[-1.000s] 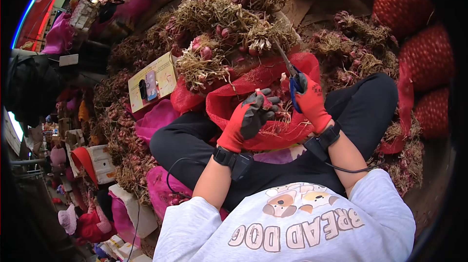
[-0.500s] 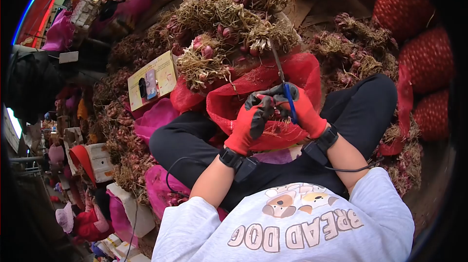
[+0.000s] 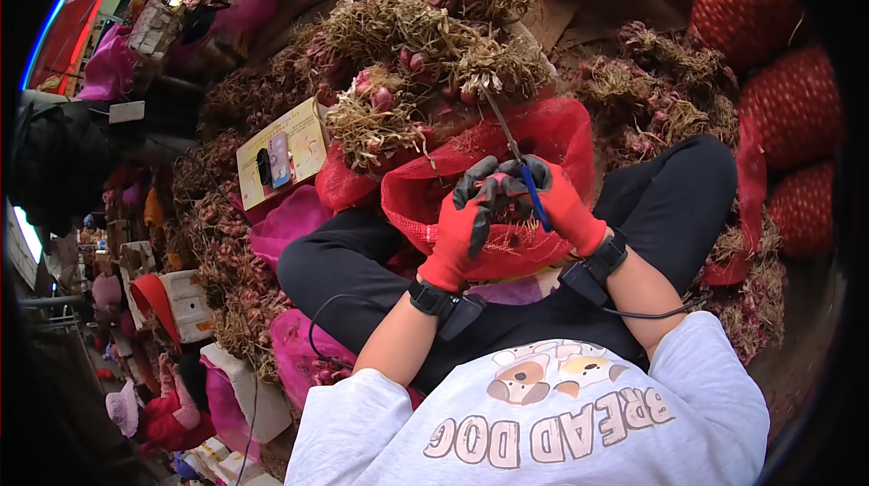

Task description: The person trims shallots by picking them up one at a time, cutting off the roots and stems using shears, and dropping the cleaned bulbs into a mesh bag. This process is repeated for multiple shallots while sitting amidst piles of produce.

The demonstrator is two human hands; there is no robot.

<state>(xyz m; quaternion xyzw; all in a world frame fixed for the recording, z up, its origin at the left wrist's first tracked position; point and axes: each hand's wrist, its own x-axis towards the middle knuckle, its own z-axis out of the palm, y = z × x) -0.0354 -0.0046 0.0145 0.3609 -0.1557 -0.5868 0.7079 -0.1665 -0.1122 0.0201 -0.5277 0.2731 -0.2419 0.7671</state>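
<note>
Both my hands wear red gloves with dark grey palms and fingers. My left hand [image 3: 464, 223] is closed around a small reddish shallot [image 3: 497, 178], mostly hidden by the fingers. Close beside it, my right hand [image 3: 563, 204] grips scissors [image 3: 534, 195] with blue handles. Their long blades point away from me and up to the left; whether they are parted is too small to tell. Under both hands lies an open red mesh bag [image 3: 412, 219], spread between my crossed legs. Dry stem bits show below the fingers.
Bundles of dried shallots [image 3: 389, 33] are heaped ahead, with more at right. A phone [image 3: 279, 158] lies on a yellow box [image 3: 312, 144] at left. Filled red mesh sacks [image 3: 792, 110] stand far right. Pink mesh bags [image 3: 288, 225] lie beside my left leg. A cable runs from each wrist strap.
The scissors have tilted, their tips swinging a little to the left and nearer. My left fingers have risen slightly and shifted around the shallot. The bag and heaps look the same.
</note>
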